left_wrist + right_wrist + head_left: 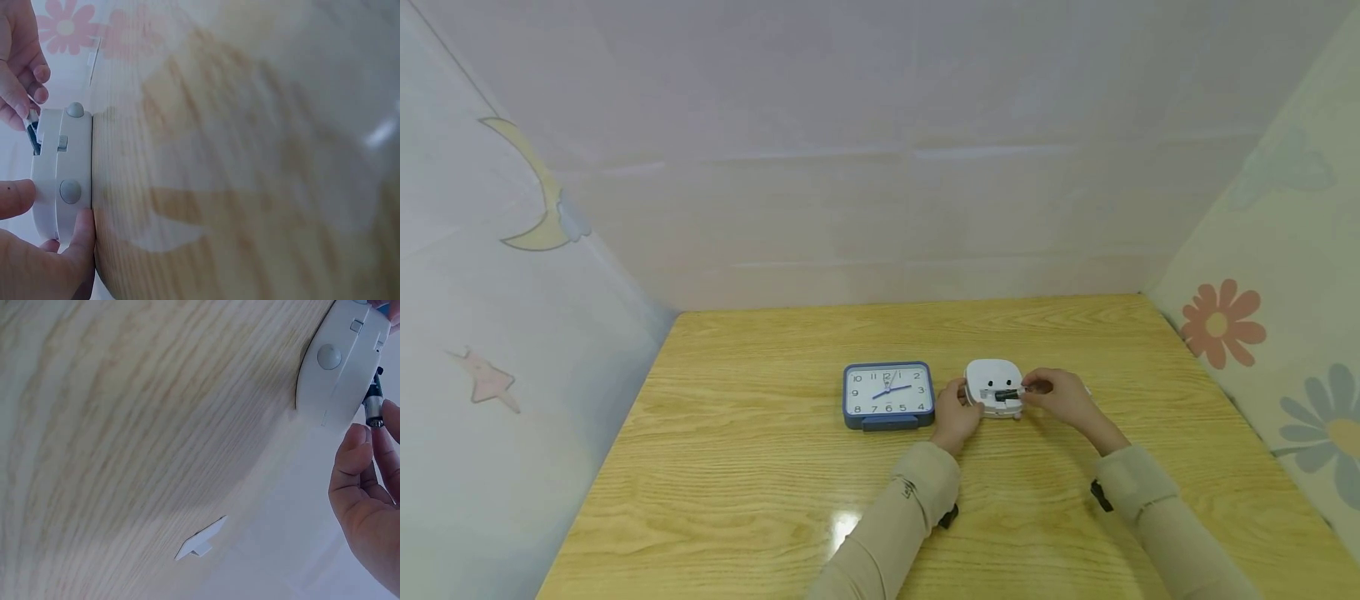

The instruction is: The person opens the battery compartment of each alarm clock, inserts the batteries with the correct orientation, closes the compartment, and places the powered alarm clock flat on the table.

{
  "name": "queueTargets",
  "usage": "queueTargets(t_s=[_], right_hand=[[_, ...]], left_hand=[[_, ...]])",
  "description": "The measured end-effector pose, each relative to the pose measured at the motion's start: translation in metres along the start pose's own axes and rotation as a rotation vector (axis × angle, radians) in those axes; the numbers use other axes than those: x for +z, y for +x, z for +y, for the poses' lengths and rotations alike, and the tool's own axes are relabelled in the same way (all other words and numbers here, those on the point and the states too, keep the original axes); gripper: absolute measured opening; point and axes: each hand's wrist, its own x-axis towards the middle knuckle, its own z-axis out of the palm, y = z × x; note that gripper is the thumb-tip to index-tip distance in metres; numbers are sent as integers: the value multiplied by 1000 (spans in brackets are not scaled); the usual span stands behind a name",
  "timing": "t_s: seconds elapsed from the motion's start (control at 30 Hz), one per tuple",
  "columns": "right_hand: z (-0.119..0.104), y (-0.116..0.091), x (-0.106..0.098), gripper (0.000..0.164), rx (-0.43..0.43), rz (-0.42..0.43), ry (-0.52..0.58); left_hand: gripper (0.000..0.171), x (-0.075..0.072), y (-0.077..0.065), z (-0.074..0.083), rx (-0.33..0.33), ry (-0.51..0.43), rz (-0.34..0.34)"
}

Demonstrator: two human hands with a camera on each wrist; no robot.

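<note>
A small white clock (994,372) lies face down on the table, its back up and the battery slot uncovered. My left hand (957,414) grips its left side, with the thumb on the back and fingers at the edge low by the table. Round white feet (70,191) stick out from the clock's side. A dark battery with a silver end (374,406) sits tilted, one end in the slot and the other raised. My right hand (1060,396) pinches the battery's raised end between thumb and fingers.
A blue alarm clock (888,392) with a white dial stands just left of my left hand. The small white battery cover (201,539) lies on the wooden table (737,467) to the right of the right hand. Printed cloth walls (880,208) surround the table's back and sides.
</note>
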Motion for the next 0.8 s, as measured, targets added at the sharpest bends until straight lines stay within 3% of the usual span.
queueTargets(t_s=[0.57, 0.8], right_hand=[[8, 1, 9, 13, -50, 27, 11], [8, 2, 12, 9, -20, 55, 39]], left_hand=[[48, 2, 1, -3, -10, -3, -17], [48, 0, 1, -2, 7, 9, -17]])
